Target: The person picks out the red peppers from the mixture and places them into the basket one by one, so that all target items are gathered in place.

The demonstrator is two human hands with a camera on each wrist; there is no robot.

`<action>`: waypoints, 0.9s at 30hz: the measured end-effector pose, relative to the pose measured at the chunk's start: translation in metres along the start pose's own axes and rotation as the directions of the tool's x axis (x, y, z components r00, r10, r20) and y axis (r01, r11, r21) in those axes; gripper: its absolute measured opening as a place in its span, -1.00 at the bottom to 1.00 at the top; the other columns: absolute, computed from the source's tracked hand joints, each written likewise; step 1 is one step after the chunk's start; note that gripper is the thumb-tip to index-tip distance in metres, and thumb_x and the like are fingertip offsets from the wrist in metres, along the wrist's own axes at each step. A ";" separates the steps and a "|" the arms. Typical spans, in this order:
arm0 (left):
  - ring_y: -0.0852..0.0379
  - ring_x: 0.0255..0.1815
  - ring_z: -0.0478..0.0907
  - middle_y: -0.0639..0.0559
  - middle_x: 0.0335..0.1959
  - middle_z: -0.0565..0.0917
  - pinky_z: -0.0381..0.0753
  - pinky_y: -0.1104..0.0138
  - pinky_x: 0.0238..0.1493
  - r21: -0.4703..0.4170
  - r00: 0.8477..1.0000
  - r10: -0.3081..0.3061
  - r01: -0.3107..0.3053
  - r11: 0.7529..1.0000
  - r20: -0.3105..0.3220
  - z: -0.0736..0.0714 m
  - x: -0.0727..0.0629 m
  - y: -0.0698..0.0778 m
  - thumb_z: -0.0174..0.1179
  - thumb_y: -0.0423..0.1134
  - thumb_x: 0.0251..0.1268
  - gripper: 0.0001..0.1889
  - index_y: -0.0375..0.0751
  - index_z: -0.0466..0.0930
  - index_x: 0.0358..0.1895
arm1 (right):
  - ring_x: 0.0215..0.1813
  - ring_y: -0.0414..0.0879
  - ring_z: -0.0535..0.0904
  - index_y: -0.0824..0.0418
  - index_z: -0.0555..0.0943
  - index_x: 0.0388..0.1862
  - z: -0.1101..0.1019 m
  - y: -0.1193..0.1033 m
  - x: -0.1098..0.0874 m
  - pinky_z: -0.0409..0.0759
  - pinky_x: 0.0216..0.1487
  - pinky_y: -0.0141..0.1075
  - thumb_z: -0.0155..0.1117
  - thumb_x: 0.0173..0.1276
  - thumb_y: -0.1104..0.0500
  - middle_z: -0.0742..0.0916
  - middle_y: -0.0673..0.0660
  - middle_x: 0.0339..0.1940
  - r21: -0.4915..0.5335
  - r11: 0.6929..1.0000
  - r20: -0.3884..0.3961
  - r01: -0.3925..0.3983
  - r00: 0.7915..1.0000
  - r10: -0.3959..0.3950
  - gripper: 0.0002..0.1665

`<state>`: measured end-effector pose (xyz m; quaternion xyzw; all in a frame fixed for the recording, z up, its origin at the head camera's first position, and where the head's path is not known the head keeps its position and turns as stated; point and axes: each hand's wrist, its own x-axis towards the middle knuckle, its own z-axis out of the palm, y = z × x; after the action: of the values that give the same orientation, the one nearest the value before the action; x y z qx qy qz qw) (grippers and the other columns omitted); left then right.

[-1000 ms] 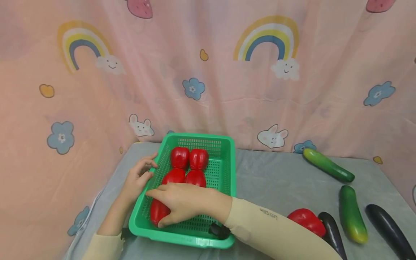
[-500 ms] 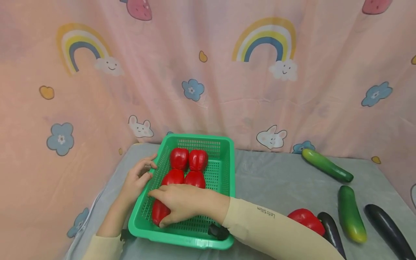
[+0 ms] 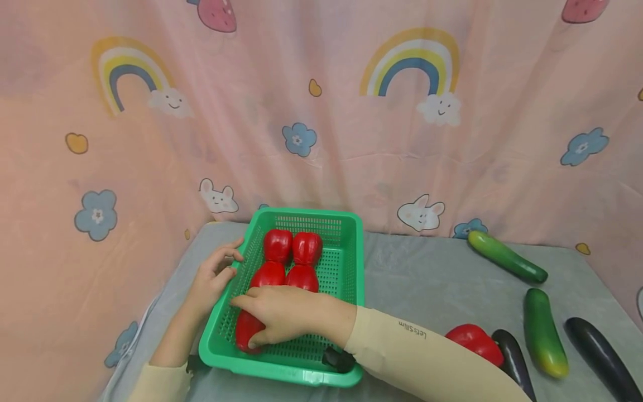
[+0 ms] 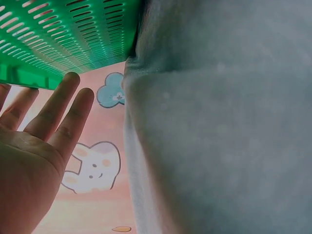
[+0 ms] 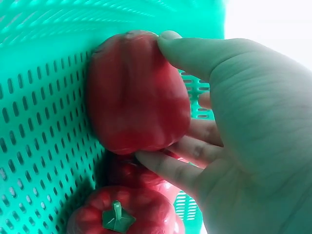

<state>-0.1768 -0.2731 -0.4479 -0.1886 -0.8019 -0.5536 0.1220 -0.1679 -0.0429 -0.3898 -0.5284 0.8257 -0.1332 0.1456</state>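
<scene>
A green plastic basket [image 3: 360,290] stands on the grey cloth. Inside its near left part, my right hand [image 3: 291,312] grips a red bell pepper [image 3: 247,330]. The right wrist view shows the thumb [image 5: 195,56] on one end of this pepper [image 5: 139,92] and fingers at its other end and side. Several more red bell peppers [image 3: 278,244] lie behind it in two rows, partly covered by the hand. One of them shows a green stem [image 5: 117,218]. My left hand [image 3: 213,276] is at the basket's left rim, its fingers [image 4: 56,107] extended by the edge.
To the right on the cloth lie a red bell pepper [image 3: 474,341], two green cucumber-like vegetables [image 3: 507,255] and two dark eggplants [image 3: 600,354]. My right sleeve [image 3: 402,340] crosses the basket's near right corner. A pink patterned curtain [image 3: 341,167] hangs behind.
The gripped pepper and my right hand have shifted very slightly to the right inside the basket. My left hand stays at the rim.
</scene>
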 end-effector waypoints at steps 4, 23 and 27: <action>-0.39 0.35 0.58 -0.24 0.55 0.52 0.51 0.43 0.17 0.003 1.000 0.002 -0.002 1.000 -0.001 0.000 0.001 0.000 0.02 -0.61 0.40 -0.74 -0.29 0.60 -0.03 | 0.30 -0.23 0.60 0.04 0.43 0.66 -0.001 0.000 0.000 0.68 0.21 -0.31 0.63 0.33 -0.17 0.69 -0.05 0.37 -0.005 1.000 -0.010 0.009 1.000 -0.009 0.01; -0.33 0.34 0.58 -0.22 0.57 0.51 0.53 0.40 0.15 0.000 1.000 0.000 0.000 1.000 0.007 -0.001 0.001 -0.004 0.00 -0.62 0.43 -0.73 -0.29 0.60 -0.02 | 0.26 -0.22 0.65 0.06 0.47 0.63 -0.005 -0.004 -0.005 0.71 0.15 -0.32 0.54 0.41 -0.23 0.73 -0.05 0.33 -0.117 0.993 -0.084 0.015 0.996 -0.025 -0.08; -0.29 0.31 0.59 -0.22 0.56 0.52 0.54 0.40 0.13 0.004 1.000 0.011 -0.011 1.000 0.001 -0.001 0.001 -0.004 0.01 -0.63 0.40 -0.72 -0.29 0.61 -0.02 | 0.22 -0.23 0.66 0.07 0.48 0.62 -0.006 -0.005 -0.006 0.71 0.14 -0.34 0.52 0.43 -0.23 0.75 -0.05 0.29 -0.145 0.989 -0.100 0.022 0.994 -0.037 -0.11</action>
<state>-0.1797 -0.2755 -0.4502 -0.1930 -0.8021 -0.5511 0.1253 -0.1635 -0.0395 -0.3817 -0.5422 0.8316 -0.1025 0.0629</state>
